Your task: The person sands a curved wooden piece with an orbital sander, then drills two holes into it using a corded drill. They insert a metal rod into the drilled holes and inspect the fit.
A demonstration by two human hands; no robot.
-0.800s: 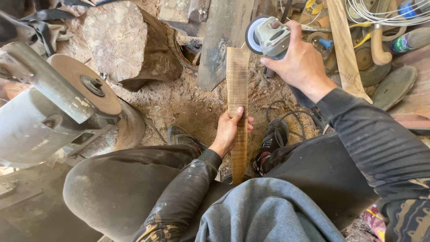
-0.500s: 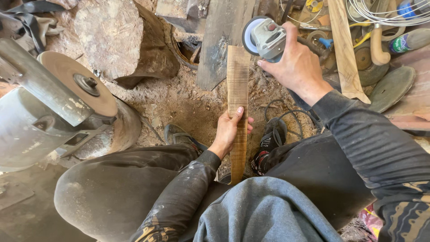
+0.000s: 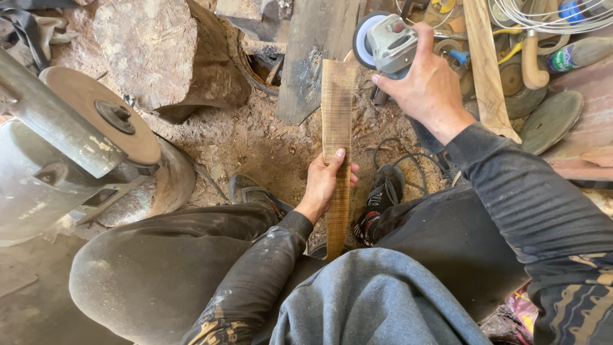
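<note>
Fingers point(image 3: 338, 158) of the left hand point(image 3: 324, 184) wrap around a long wooden slat point(image 3: 337, 108) at centre frame, thumb on one edge and fingertips over the face, clamping it so it runs upward from the person's lap toward the top of the frame. At the slat's upper end, the right hand point(image 3: 429, 86) is closed tight on the body of an angle grinder point(image 3: 386, 43), its pale disc just beside the slat's top right corner; whether disc and wood touch cannot be told. A black cord point(image 3: 397, 150) loops across the dirt floor point(image 3: 255, 144) below the grinder, near a dark shoe point(image 3: 382, 201) right of the slat; a second shoe point(image 3: 250, 190) sits left of the hand. A weathered dark plank point(image 3: 316, 57) lies behind the slat, tilted toward the upper middle. A rough tree stump point(image 3: 159, 54) fills the upper left, and a bench sander with a round brown disc point(image 3: 105, 115) stands at the left edge. Worn grinding discs point(image 3: 550, 120), a light wooden strip point(image 3: 488, 70) and coiled wire point(image 3: 549, 16) crowd the upper right.
</note>
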